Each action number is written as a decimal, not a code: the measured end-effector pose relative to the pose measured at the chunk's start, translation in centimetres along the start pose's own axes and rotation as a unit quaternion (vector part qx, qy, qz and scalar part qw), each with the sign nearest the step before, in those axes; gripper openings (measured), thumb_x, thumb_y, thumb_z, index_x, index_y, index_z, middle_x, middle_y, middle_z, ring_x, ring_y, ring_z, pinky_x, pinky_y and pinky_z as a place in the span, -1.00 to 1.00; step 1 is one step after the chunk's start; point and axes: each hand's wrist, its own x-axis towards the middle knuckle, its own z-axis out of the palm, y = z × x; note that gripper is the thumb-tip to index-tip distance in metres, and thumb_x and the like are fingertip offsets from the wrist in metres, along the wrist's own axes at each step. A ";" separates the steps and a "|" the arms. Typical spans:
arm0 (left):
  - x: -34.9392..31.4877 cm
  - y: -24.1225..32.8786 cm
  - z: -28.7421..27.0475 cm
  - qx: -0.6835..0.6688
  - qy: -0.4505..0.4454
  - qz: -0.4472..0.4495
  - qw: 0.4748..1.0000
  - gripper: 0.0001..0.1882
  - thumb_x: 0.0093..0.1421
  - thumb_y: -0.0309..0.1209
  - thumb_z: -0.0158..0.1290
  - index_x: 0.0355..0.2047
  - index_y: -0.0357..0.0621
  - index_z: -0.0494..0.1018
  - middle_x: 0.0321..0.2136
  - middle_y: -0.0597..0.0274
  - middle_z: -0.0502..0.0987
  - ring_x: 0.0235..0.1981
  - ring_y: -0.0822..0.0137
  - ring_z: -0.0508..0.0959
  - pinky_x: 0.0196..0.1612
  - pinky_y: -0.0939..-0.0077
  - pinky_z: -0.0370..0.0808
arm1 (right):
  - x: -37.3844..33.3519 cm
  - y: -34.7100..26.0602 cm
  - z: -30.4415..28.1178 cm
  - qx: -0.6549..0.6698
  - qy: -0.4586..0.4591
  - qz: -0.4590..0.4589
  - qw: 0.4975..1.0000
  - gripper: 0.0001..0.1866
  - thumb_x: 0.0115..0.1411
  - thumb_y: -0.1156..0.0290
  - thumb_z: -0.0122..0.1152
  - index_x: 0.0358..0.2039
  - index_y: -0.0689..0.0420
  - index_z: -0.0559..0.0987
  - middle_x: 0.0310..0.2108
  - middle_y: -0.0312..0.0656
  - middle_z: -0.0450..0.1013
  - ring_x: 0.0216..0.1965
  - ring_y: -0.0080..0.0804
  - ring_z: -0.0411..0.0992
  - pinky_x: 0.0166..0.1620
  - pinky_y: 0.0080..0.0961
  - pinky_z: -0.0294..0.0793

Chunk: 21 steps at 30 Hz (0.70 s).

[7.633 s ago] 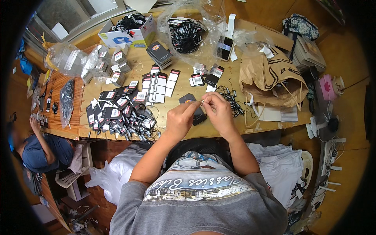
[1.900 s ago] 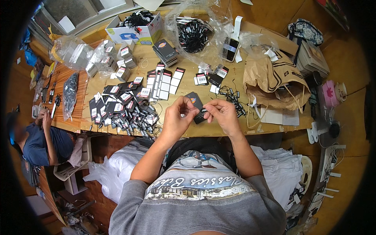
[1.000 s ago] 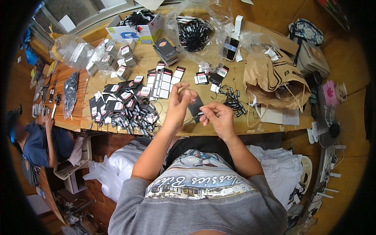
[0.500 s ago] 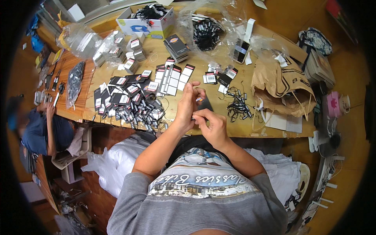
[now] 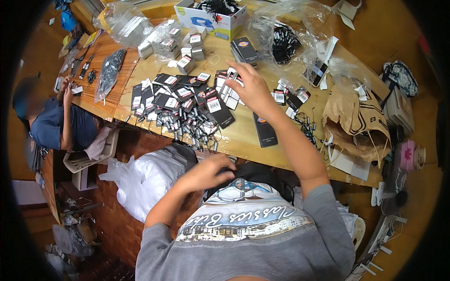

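My right hand (image 5: 253, 91) reaches over the table to a fan of white-and-black hang tags (image 5: 230, 99). Its fingers are stretched and its thumb apart; nothing shows gripped in it. My left hand (image 5: 208, 172) hovers at the table's front edge, fingers loosely bent and apart, with nothing visible between them. Left of the fan spreads a pile of black hang tags (image 5: 164, 100) with barcode labels and dark strings (image 5: 192, 126) trailing frontward. One black tag (image 5: 220, 110) lies on the pile's right side. Another black tag (image 5: 265, 131) lies alone beneath my right forearm.
Loose black strings (image 5: 307, 126) and a few tags (image 5: 297, 97) lie to the right, before a brown paper bag (image 5: 354, 112). Tag stacks (image 5: 244, 50), a white box (image 5: 211, 21) and a plastic bag of strings (image 5: 285, 43) stand behind. Another person (image 5: 65, 112) works at left.
My hands have parted: the right reached forward to the tag fan, the left dropped back to the table edge. A black tag now lies on the pile's right side. The view has shifted.
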 end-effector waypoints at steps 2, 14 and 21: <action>0.6 -0.2 3.1 0.069 0.035 0.051 0.996 -0.63 -0.07 -0.34 0.06 -0.26 -0.22 0.29 -0.30 0.04 0.31 -0.20 0.08 0.33 -0.18 0.33 0.30 | -2.3 -2.1 -2.2 -0.059 -0.062 -0.043 0.995 -0.72 0.01 0.31 0.05 -0.32 0.24 0.42 -0.41 0.03 0.38 -0.32 -0.07 0.35 -0.26 -0.37 0.32; -3.1 -1.0 4.6 0.354 -0.197 -0.065 0.912 -0.90 -0.09 -0.45 -0.09 -0.64 -0.16 0.40 -0.65 0.12 0.48 -0.64 0.24 0.51 -0.64 0.47 0.42 | -24.9 0.4 -6.1 -0.064 -0.514 0.320 0.794 -0.63 -0.05 0.07 0.06 -0.51 0.16 0.51 -0.53 -0.05 0.40 -0.39 -0.11 0.38 -0.31 -0.26 0.34; -6.9 2.1 2.6 0.360 -0.320 -0.115 0.869 -0.88 -0.11 -0.42 -0.05 -0.58 -0.19 0.43 -0.62 0.09 0.49 -0.61 0.29 0.52 -0.57 0.46 0.43 | -24.0 -2.5 -3.7 -0.135 -0.383 0.148 0.902 -0.82 -0.18 0.19 0.16 -0.61 0.01 0.53 -0.44 -0.27 0.30 -0.27 -0.35 0.27 -0.30 -0.38 0.14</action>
